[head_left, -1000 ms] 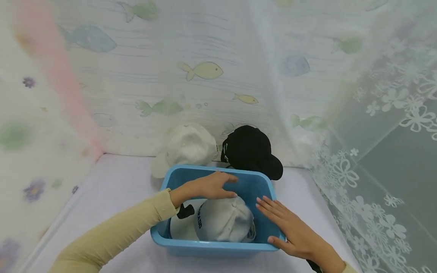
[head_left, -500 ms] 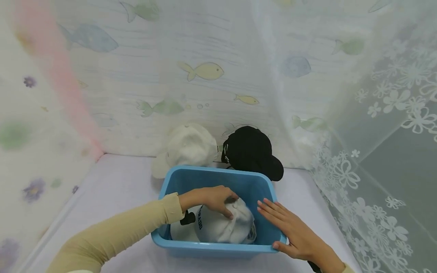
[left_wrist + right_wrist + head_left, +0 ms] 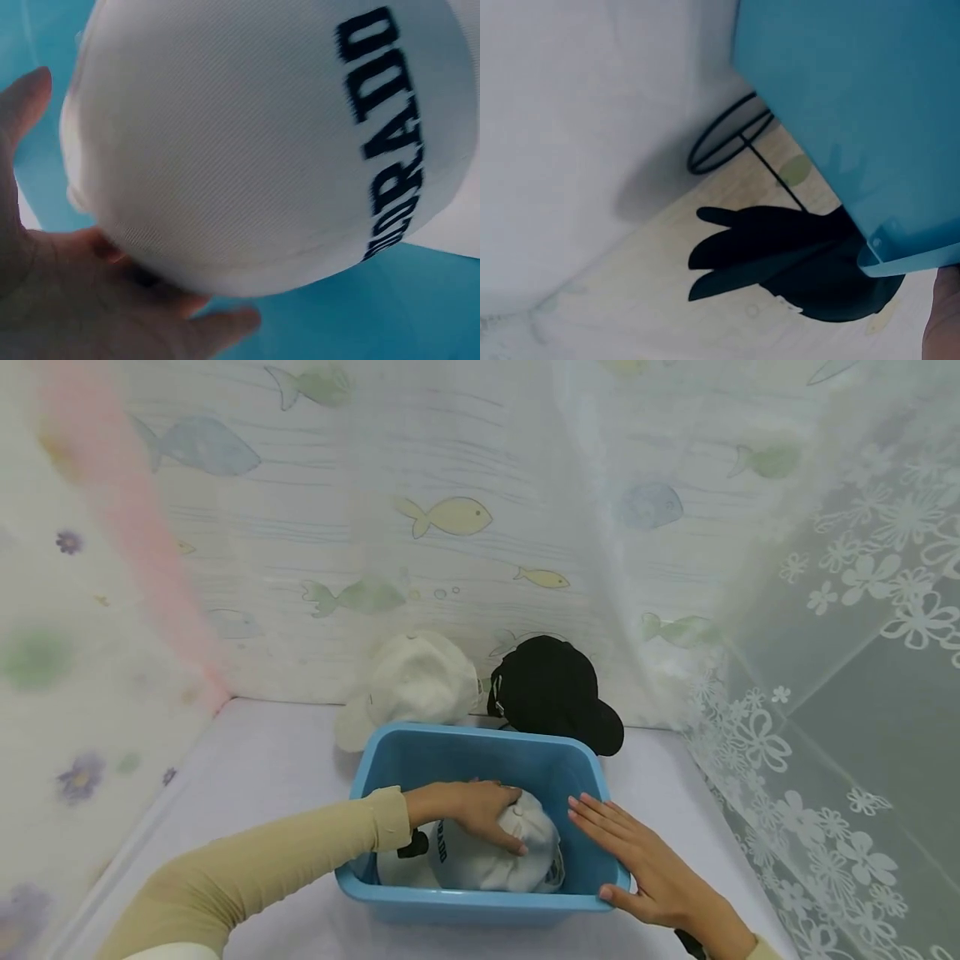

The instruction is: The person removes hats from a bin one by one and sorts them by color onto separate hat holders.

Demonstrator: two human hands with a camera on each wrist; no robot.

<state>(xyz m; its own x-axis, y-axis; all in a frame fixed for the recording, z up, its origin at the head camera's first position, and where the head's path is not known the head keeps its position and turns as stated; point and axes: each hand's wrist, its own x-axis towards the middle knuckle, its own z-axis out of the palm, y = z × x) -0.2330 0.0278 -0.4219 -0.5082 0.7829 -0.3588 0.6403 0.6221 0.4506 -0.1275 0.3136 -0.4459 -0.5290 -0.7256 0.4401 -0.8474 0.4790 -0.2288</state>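
Note:
A white baseball cap (image 3: 510, 860) with dark lettering lies in a blue plastic tub (image 3: 480, 900), its brim to the left. My left hand (image 3: 480, 810) is over the crown, thumb on the near side and fingers toward the far side. The left wrist view shows the cap's crown (image 3: 247, 135) large, with the left hand (image 3: 82, 300) spread beside it and a gap between thumb and cap. Along the tub's right rim my right hand (image 3: 645, 868) rests with straight fingers. In the right wrist view only an edge of that hand (image 3: 943, 319) shows, by the tub's rim (image 3: 907, 262).
Behind the tub stand an off-white cap (image 3: 420, 681) on the left and a black cap (image 3: 543, 689) on the right. A black wire stand (image 3: 731, 135) shows beside the black cap in the right wrist view. White cloth (image 3: 277, 760) covers the table; patterned curtains (image 3: 450, 443) hang around it.
My left hand has come down into the tub onto the white cap's crown, its thumb sliding lower and rightward. The right hand stays at the tub's right rim, nearly unmoved.

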